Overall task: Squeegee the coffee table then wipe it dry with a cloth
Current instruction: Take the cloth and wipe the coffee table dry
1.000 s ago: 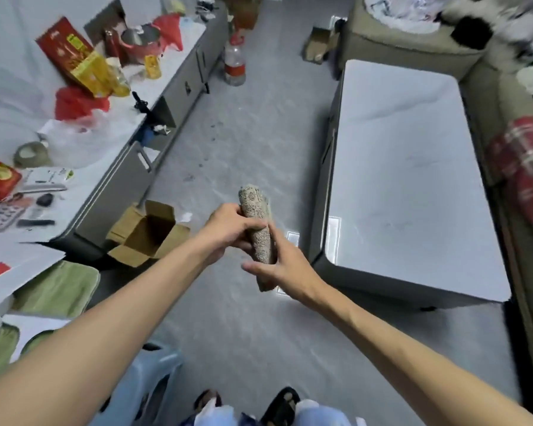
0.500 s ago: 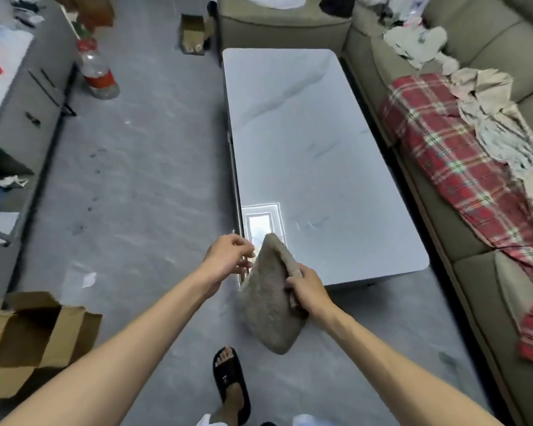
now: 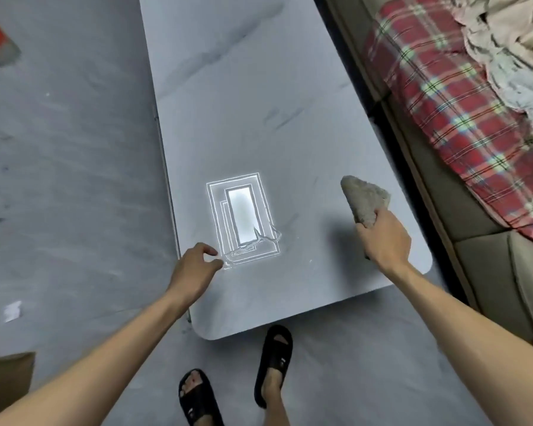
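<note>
Gripping cloth in right hand over coffee table near-right corner; left hand loosely curled, empty, nearer the wet patch. Table's long axis straight ahead

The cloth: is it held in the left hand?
No, the right hand grips the cloth over the coffee table, while the left hand holds nothing.

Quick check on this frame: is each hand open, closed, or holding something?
Left hand: open, fingers loosely curled, holding nothing.
Right hand: closed around the grey cloth.
</note>
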`<state>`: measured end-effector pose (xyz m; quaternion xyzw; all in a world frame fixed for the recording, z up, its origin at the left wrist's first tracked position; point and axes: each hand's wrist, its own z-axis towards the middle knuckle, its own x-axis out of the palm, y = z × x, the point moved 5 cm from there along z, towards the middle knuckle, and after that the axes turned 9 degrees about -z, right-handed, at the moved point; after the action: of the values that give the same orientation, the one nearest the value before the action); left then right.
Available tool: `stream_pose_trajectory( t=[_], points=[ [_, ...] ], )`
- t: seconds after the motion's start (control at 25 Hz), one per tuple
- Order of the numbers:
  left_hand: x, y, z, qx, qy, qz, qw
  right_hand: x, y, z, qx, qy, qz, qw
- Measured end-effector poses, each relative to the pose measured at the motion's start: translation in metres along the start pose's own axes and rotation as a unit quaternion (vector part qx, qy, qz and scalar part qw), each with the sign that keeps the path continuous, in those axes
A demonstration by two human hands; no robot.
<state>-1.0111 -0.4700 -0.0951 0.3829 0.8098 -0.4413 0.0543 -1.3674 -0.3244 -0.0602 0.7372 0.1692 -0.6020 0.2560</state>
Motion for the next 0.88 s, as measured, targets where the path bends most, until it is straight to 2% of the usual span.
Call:
stream_pose_trajectory(
  t=[0.12, 0.2, 0.36, 0.48, 0.68, 0.88],
  points=[
    [0.037, 0.032, 0.066, -0.012, -0.052, 0.038, 0.998, 0.102, -0.016, 0.053, -0.075, 0.063, 0.009, 0.995],
    [0.051, 0.053, 0.094, -0.029, -0.079, 0.044, 0.995, 0.151, -0.017, 0.069, -0.111, 0.087, 0.071, 0.987],
    [0.058, 0.085, 0.112, -0.069, -0.123, 0.008, 0.990, 0.192, -0.016, 0.076, -0.086, 0.048, 0.145, 0.984],
    [0.053, 0.090, 0.118, -0.064, -0.150, -0.001, 0.987, 0.201, -0.003, 0.082, -0.054, 0.025, 0.200, 0.978],
    [0.036, 0.102, 0.123, -0.084, -0.163, -0.058, 0.981, 0.217, 0.038, 0.087, -0.053, 0.041, 0.124, 0.990],
    [0.013, 0.126, 0.122, -0.107, -0.161, -0.173, 0.966, 0.243, 0.137, 0.028, -0.227, 0.065, 0.053, 0.970]
  ],
)
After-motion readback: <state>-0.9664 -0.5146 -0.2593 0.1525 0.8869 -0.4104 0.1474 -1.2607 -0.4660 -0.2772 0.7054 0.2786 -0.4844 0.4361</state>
